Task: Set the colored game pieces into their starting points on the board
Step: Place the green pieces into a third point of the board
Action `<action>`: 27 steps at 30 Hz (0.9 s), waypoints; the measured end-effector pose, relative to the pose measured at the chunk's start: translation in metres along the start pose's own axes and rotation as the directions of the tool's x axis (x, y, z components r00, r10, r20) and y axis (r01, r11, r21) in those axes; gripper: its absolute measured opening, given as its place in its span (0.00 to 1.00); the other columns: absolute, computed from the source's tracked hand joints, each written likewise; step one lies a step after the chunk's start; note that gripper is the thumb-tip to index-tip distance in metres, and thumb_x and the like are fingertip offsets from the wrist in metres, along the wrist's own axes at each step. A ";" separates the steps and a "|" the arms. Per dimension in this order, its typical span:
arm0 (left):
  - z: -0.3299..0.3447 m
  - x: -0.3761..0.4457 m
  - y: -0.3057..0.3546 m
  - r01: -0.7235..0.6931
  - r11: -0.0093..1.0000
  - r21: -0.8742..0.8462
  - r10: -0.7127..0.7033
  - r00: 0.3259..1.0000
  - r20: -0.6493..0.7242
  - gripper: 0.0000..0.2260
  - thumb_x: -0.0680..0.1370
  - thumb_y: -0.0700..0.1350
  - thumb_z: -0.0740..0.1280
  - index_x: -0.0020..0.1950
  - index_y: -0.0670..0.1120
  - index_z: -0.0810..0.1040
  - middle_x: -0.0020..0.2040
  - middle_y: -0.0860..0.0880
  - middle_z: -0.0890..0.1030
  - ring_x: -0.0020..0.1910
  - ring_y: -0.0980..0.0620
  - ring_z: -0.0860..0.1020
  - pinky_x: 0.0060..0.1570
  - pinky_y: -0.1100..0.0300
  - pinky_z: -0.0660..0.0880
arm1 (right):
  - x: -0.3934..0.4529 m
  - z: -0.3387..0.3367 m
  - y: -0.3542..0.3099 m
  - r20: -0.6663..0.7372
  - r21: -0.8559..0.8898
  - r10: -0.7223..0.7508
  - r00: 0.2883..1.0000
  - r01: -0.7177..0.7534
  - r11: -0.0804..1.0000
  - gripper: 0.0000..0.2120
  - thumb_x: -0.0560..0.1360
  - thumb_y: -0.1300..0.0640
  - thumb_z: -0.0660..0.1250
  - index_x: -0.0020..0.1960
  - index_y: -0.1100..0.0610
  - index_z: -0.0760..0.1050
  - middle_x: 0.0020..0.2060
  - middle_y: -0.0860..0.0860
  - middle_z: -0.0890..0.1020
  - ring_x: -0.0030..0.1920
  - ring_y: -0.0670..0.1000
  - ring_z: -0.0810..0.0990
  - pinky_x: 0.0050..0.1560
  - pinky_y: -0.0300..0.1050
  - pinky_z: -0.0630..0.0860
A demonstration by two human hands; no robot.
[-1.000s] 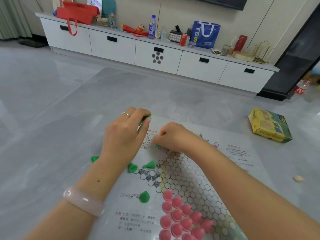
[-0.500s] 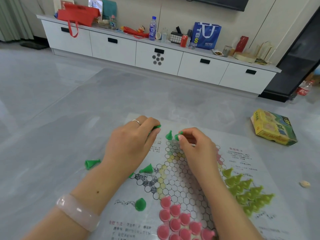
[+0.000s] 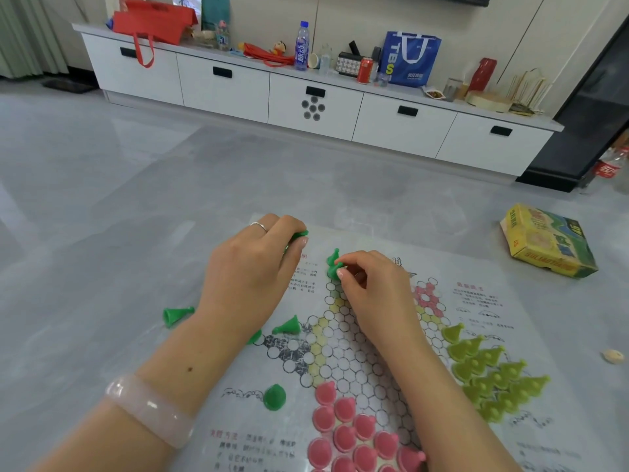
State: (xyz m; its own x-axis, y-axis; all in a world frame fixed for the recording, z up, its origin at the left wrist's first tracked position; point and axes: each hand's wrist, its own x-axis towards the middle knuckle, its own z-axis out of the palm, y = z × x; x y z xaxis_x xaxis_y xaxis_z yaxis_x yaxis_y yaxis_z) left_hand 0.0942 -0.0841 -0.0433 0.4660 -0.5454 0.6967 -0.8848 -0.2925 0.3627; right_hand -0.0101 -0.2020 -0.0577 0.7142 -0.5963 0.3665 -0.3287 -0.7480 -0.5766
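Observation:
A paper game board [image 3: 483, 301] with a hexagon grid lies on the grey floor. My left hand [image 3: 252, 270] is curled round green pieces, one showing at its fingertips [image 3: 301, 234]. My right hand [image 3: 371, 284] pinches a green piece [image 3: 333, 270] at the board's far point, just below another upright green piece [image 3: 334, 256]. Loose green pieces lie left of the grid [image 3: 177, 315], [image 3: 288, 326], [image 3: 274, 397]. Pink pieces [image 3: 343, 430] fill the near point. Yellow-green pieces [image 3: 490, 373] fill the right point.
A yellow and green game box [image 3: 548, 241] lies on the floor at the right, and a small pale object [image 3: 612, 356] sits nearer. A long white cabinet [image 3: 313, 103] with bottles, bags and clutter runs along the far wall.
My right hand has drawn back from the board's far tip, leaving one green piece standing, and now holds a second green piece just below it. My left hand keeps its hold.

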 end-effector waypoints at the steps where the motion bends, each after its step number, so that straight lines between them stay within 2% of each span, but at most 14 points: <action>1: 0.000 0.000 0.000 -0.003 1.000 -0.005 0.003 1.000 0.003 0.10 0.75 0.47 0.59 0.46 0.45 0.78 0.39 0.49 0.81 0.34 0.47 0.79 0.29 0.53 0.76 | 0.000 0.001 0.000 0.006 -0.008 -0.003 1.000 0.003 1.000 0.07 0.74 0.61 0.65 0.50 0.57 0.80 0.40 0.44 0.75 0.41 0.44 0.72 0.43 0.27 0.65; 8: -0.001 0.000 0.000 -0.002 1.000 -0.006 0.002 1.000 -0.005 0.10 0.75 0.47 0.59 0.46 0.45 0.78 0.38 0.50 0.81 0.34 0.48 0.79 0.29 0.55 0.76 | -0.001 0.001 0.002 -0.026 0.008 0.023 0.999 -0.023 1.000 0.04 0.73 0.60 0.67 0.46 0.56 0.79 0.38 0.44 0.76 0.37 0.38 0.71 0.41 0.28 0.67; 15: -0.002 0.001 -0.002 0.004 1.000 -0.011 -0.004 1.000 -0.021 0.09 0.75 0.46 0.59 0.46 0.45 0.78 0.38 0.50 0.81 0.34 0.48 0.78 0.29 0.56 0.75 | 0.000 0.003 0.000 -0.024 -0.021 0.045 0.999 -0.045 0.999 0.01 0.72 0.60 0.68 0.43 0.56 0.78 0.38 0.46 0.76 0.39 0.45 0.74 0.41 0.32 0.69; 20: -0.004 0.000 -0.003 0.034 0.999 0.002 -0.034 0.999 -0.035 0.09 0.74 0.47 0.59 0.46 0.46 0.77 0.37 0.51 0.80 0.32 0.49 0.76 0.29 0.58 0.71 | 0.000 0.004 0.001 -0.027 -0.027 0.036 0.999 -0.037 0.999 0.01 0.72 0.60 0.68 0.43 0.55 0.79 0.37 0.46 0.75 0.38 0.44 0.72 0.39 0.28 0.65; 27: -0.002 -0.001 -0.001 0.020 1.000 -0.024 -0.020 1.000 -0.009 0.10 0.75 0.47 0.59 0.47 0.46 0.78 0.39 0.51 0.80 0.34 0.50 0.77 0.31 0.56 0.75 | 0.000 0.004 0.003 -0.038 -0.006 0.019 0.999 -0.019 1.000 0.02 0.72 0.60 0.68 0.44 0.56 0.79 0.37 0.46 0.74 0.36 0.39 0.69 0.38 0.26 0.64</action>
State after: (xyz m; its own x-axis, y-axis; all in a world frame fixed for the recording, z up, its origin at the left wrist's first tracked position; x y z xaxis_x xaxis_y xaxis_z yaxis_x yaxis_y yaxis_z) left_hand 0.0949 -0.0814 -0.0435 0.4839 -0.5323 0.6947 -0.8751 -0.2844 0.3917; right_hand -0.0087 -0.2028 -0.0620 0.6841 -0.6208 0.3830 -0.3460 -0.7384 -0.5788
